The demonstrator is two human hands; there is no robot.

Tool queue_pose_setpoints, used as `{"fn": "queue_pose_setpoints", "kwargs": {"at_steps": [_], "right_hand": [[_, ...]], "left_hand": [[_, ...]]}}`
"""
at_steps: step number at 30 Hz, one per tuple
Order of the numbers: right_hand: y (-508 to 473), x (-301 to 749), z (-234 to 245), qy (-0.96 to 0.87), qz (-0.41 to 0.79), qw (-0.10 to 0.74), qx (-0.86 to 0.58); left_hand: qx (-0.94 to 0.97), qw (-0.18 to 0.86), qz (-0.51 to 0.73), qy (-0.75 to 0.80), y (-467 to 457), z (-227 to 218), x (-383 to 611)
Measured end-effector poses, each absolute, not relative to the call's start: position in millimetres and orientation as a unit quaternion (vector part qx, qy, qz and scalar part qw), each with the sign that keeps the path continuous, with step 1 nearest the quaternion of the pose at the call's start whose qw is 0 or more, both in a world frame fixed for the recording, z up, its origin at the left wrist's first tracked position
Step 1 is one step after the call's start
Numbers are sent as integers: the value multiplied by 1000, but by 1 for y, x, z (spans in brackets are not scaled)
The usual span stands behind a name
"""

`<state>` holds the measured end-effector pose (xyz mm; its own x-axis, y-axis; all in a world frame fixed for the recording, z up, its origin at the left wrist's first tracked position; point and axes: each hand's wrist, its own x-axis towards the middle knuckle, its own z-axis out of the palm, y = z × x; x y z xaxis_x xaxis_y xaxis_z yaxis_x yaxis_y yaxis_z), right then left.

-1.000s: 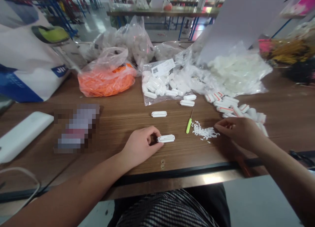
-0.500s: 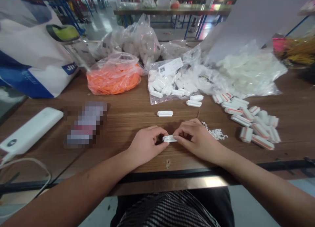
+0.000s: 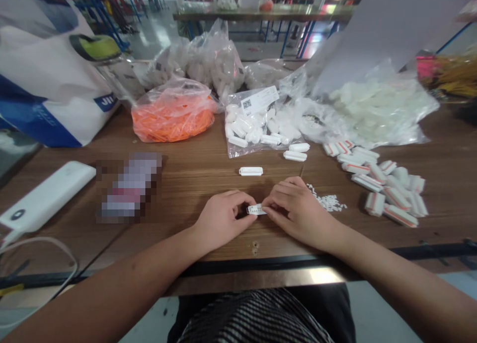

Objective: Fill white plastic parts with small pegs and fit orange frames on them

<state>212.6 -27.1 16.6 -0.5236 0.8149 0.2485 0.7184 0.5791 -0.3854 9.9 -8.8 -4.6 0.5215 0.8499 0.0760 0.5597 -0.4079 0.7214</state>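
Observation:
A small white plastic housing (image 3: 255,210) with a row of dark holes lies between my two hands, just over the wooden table. My left hand (image 3: 223,215) pinches its left end between thumb and index finger. On its right end the thumb and fingers of my right hand (image 3: 292,206) are closed; whether a small piece is between them is hidden. Tiny white pieces (image 3: 330,202) are scattered beside my right hand. A similar white housing (image 3: 251,171) lies just beyond my hands, and two more white housings (image 3: 295,156) rest further back.
White housings with orange strips (image 3: 395,196) are heaped at right. Behind lie a bag of white housings (image 3: 257,127), a bag of orange strips (image 3: 173,117) and a bag of translucent parts (image 3: 380,102). A white power bank (image 3: 48,196) and a blurred-out phone-like object (image 3: 130,186) are at left.
Both hands keep their hold on the white housing with hardly any movement. The view has shifted very slightly.

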Motion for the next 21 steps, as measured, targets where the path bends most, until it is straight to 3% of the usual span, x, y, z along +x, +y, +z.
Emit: {"fn": "queue_pose_setpoints", "kwargs": {"at_steps": [7,11,18,21], "right_hand": [[-36,213,16,-900,-15,195,-389],[-40,215,12,-886,2,239,-397],[-42,207,13,-892,-6,196,-407],[-39,213,18,-884,46,210,-416]], "left_hand": [[807,327,225,437,-10,-4,11],[808,324,222,438,-10,-3,11],[809,326,217,438,-8,-3,10],[811,322,216,439,-7,-4,9]]}}
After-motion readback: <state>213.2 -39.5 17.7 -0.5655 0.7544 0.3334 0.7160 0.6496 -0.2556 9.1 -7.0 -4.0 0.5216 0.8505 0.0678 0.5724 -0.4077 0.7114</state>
